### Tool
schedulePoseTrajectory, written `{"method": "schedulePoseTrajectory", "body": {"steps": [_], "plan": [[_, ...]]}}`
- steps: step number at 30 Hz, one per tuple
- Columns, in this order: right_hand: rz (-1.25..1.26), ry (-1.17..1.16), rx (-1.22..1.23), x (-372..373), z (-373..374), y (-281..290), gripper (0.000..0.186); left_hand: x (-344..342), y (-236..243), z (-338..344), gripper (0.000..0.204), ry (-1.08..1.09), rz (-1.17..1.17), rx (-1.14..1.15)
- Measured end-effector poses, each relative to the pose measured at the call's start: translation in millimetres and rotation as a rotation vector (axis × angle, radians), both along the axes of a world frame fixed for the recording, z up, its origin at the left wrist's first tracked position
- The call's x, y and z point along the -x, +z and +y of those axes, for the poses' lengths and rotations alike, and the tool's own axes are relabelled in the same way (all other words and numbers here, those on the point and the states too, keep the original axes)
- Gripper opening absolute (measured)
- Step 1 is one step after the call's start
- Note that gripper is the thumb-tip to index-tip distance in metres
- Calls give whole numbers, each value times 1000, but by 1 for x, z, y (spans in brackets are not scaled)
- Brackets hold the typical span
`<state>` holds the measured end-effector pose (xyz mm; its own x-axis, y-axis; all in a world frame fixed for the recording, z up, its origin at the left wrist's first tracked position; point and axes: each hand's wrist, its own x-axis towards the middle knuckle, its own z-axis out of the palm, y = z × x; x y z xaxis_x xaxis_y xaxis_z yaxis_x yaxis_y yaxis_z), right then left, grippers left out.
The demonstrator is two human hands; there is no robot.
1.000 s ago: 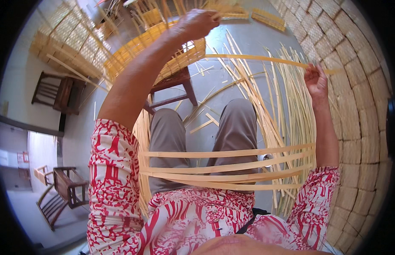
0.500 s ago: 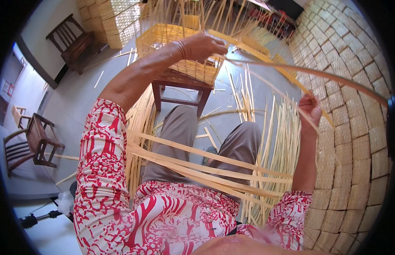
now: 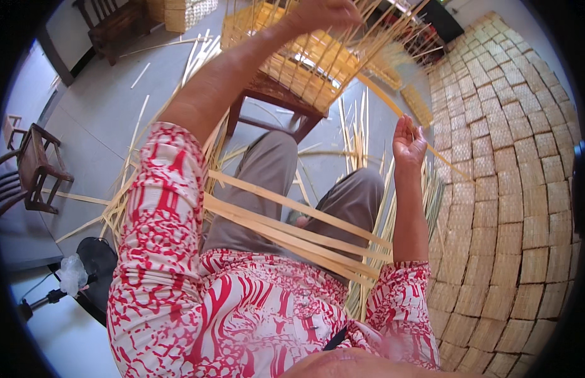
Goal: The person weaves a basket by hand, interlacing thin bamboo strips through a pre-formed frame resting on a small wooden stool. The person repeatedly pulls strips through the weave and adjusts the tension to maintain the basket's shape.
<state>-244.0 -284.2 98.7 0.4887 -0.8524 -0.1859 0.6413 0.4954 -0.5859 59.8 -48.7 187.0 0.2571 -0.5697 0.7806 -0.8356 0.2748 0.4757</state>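
Note:
A half-woven yellow basket [image 3: 319, 93] rests on a dark wooden stool [image 3: 281, 94], its thin upright stakes [image 3: 374, 38] fanning out above the wall. My left hand [image 3: 324, 14] is over the basket among the stakes at the top edge; motion smears its fingers, so its grip cannot be made out. To the right, the raised fingers of my right hand [image 3: 409, 143] pinch a flat yellow strip [image 3: 384, 96]. That strip runs from the basket's right side through the fingers, and its loose end slants down past the hand. Several pale flat strips [image 3: 292, 217] lie across my lap.
Loose strips [image 3: 131, 165] litter the floor left of my legs, and a bundle of thin splints [image 3: 361, 135] lies beyond my right knee. A wall of stacked woven pieces [image 3: 494, 208] lines the right. Wooden chairs [image 3: 41, 165] stand at the left.
My left hand has moved up and slightly right over the stakes. My right hand has come left with the strip. The long thin splint that arched across the right is gone from view.

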Motion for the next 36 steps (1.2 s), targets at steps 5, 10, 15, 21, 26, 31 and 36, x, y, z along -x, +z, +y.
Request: {"method": "schedulePoseTrajectory", "body": {"steps": [5,10,15,21,26,31,36], "plan": [[-43,34,-58,4,-3,-21,28,-15,-32,47,20,119,299,227],[-105,174,-92,0,-11,-30,26,-5,-91,84,22,521,-19,-92],[-124,207,-108,11,-16,-36,22,-4,-102,76,15,549,77,-167],[59,140,-227,27,-20,-81,26,-16,-150,67,11,500,-38,-64],[263,373,-273,35,33,-35,32,-13,-151,70,16,484,42,-165],[755,370,1238,-2,72,21,30,-4,-144,73,17,450,246,-135],[1052,79,2095,-70,53,-1,23,-37,-173,71,18,355,277,-160]]}}
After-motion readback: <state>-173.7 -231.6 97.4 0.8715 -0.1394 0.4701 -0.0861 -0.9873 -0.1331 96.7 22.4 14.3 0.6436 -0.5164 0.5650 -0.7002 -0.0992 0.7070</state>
